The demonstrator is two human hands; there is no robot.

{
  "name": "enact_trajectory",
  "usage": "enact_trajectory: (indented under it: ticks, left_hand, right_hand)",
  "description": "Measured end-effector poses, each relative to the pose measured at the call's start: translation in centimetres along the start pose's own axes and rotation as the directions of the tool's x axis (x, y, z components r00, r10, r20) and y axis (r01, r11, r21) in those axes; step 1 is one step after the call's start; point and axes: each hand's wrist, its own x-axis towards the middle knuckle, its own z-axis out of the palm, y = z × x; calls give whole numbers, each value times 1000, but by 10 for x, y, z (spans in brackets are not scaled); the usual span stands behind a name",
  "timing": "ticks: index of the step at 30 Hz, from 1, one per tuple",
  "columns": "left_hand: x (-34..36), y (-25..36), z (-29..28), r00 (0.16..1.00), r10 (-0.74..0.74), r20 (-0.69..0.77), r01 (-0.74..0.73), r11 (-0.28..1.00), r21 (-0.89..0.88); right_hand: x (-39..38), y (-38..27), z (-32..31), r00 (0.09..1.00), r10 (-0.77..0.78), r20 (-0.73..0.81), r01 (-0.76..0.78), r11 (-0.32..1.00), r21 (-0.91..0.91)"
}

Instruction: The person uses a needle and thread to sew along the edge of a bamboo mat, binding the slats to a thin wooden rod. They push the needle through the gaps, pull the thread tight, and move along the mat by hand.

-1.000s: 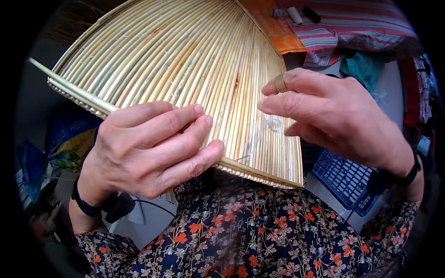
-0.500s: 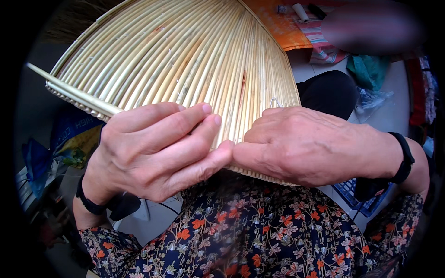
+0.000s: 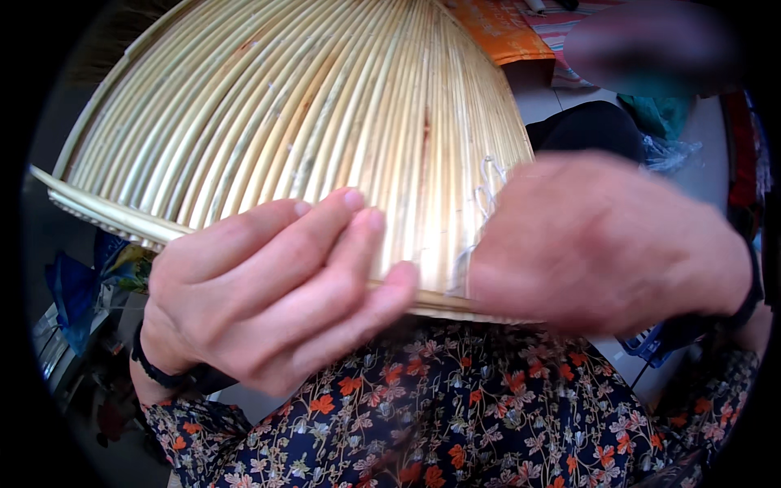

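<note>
A panel of pale reed stalks (image 3: 325, 106), laid side by side, spreads across the upper middle toward me. My left hand (image 3: 268, 285) is closed over its near edge, fingers on top along a thicker edge stalk (image 3: 122, 207). To the right, my right hand (image 3: 610, 244) is raised above the panel's near right corner and smeared by motion; its fingers are hidden from me. White thread (image 3: 486, 191) lies in loose loops beside that hand and runs down to the near edge. Whether the right hand holds the thread or a tool cannot be seen.
An orange cloth (image 3: 508, 32) lies beyond the panel at upper right, beside a striped cloth (image 3: 561, 61). A green bag (image 3: 659, 114) and clear plastic (image 3: 671, 153) sit farther right. A blue bag (image 3: 73, 285) is at left, a blue crate (image 3: 647, 346) at lower right.
My right hand has moved right, away from my left fingers, and now appears larger and blurred. More white thread shows beside it. The panel's left end has shifted left and down.
</note>
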Motion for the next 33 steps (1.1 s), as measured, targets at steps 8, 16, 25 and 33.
enact_trajectory:
  ticks: [8,16,25,33]
  left_hand:
    - [-25,3,20,998,-15,-59,18,999,43]
    - [-29,7,10,991,-59,122,58,998,7]
    - [-27,6,2,976,-22,218,21,1000,8]
    - [-29,8,0,971,-27,239,30,1000,-8]
  right_hand:
    - [-28,10,-41,982,180,-50,-178,984,31]
    - [-16,-4,21,980,186,-74,-167,963,210]
    - [-17,-4,39,974,182,-136,-119,920,373]
    - [-17,-4,43,975,126,-183,-61,944,323]
